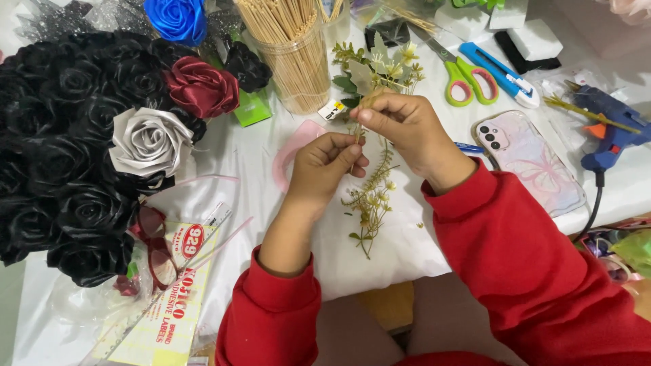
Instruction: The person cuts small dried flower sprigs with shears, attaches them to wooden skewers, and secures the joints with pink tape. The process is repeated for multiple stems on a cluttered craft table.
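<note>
Both hands — left hand, right hand — pinch a light, probably bendy green sprig mid-table; best gripped at the stem.

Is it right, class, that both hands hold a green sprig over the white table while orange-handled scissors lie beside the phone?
Not quite. The head view shows the scissors have green handles, not orange. The rest stands: left hand and right hand hold the green sprig over the white table, beside the phone.
</note>
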